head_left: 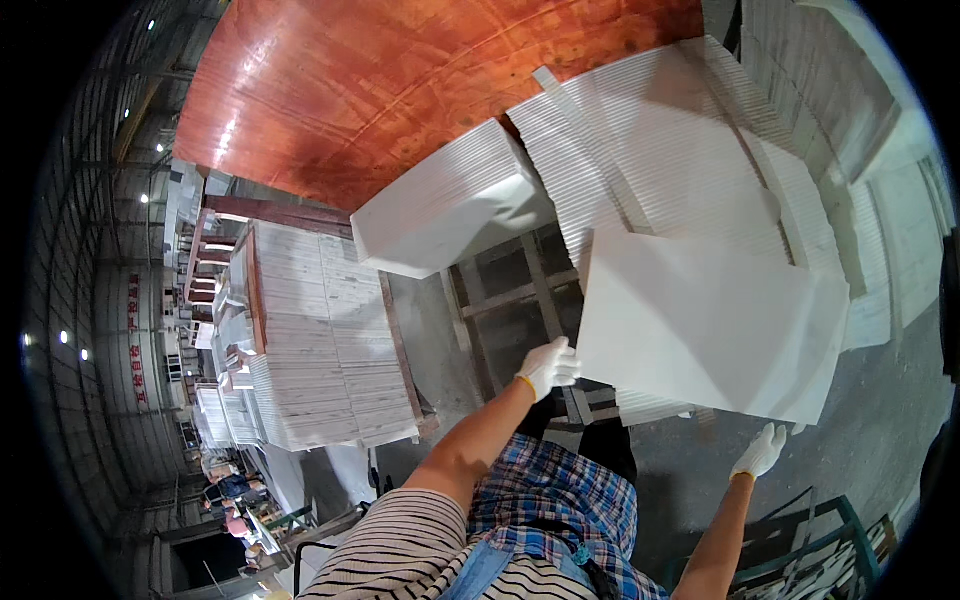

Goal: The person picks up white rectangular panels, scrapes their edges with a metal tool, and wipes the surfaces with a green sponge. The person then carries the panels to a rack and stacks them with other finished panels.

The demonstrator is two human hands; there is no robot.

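Observation:
A broad white slab (700, 320), smooth-faced and thin-edged, lies at an angle over the front of a stack of similar slabs (660, 160) standing on edge. Its near right corner juts out over the floor. My left hand (550, 368), in a white glove, is closed at the slab's left edge with fingers curled against it. Also gloved in white, my right hand (760, 451) is by the near edge close to the right corner. Its fingers are stretched out and apart, their tips at or just short of the edge.
A shorter row of white slabs (450, 205) stands on a slatted frame (510, 295). Beyond lies an orange-brown board (400, 90). To the left is a big slab stack (325, 335); more slabs (820, 80) lean at right. A green metal rack (850, 540) holds offcuts at lower right.

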